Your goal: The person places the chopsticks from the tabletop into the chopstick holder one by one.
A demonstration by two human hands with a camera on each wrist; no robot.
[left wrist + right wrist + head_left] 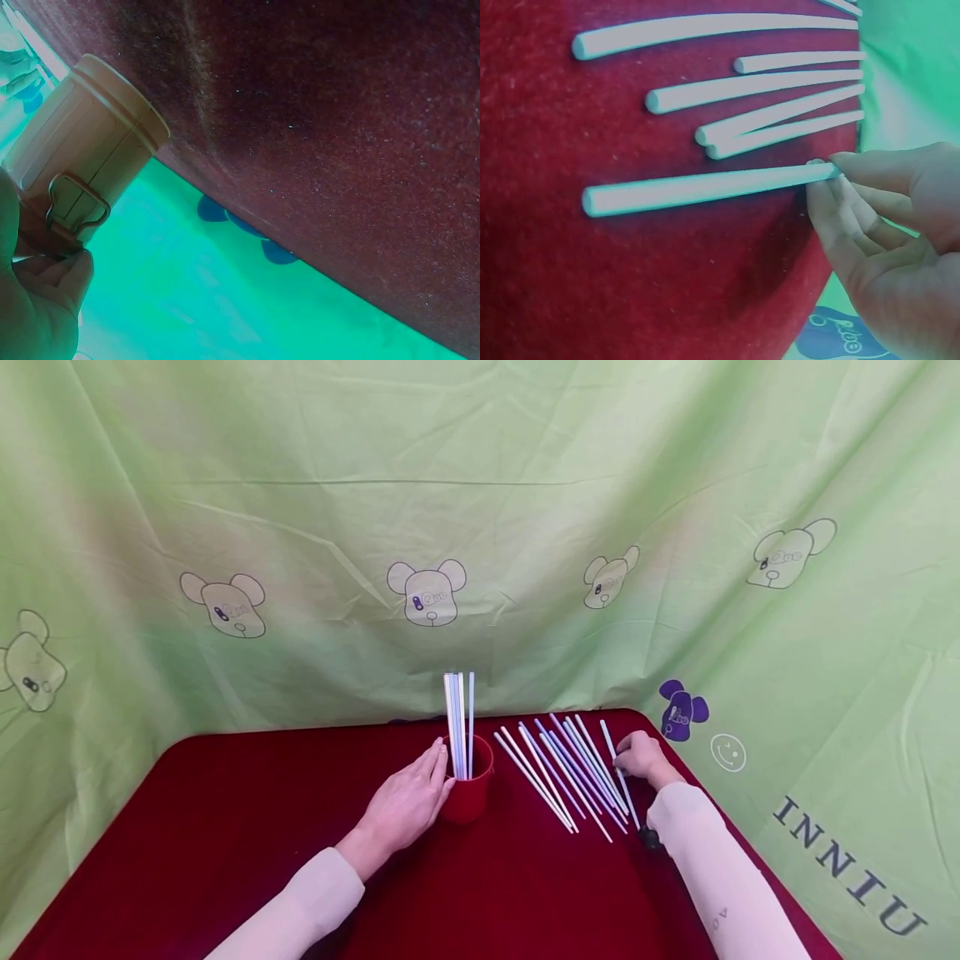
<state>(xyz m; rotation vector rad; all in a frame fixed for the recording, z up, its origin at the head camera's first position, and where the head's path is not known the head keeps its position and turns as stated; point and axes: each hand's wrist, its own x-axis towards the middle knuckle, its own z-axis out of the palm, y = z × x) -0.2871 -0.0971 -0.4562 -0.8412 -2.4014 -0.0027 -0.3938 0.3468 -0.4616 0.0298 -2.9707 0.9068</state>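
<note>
A red bucket-like cup (463, 802) with a small side handle stands upright, holding several thin pale white and blue sticks (459, 727). My left hand (405, 797) holds the cup at its left side near the rim. In the left wrist view, fingers and thumb grip the cup (90, 135) beside its wire-like handle. My right hand (645, 758) pinches a light-blue stick (609, 739) at the right of the loose sticks. Seen from the right wrist, thumb and fingertips hold the far end of this stick (697, 187), which lies along the cloth or just above it.
Several loose white, blue and purple sticks (570, 768) lie in a slanted spread between the cup and my right hand. Dark red cloth (225, 827) covers the table. A green printed curtain (315, 527) hangs behind and at both sides.
</note>
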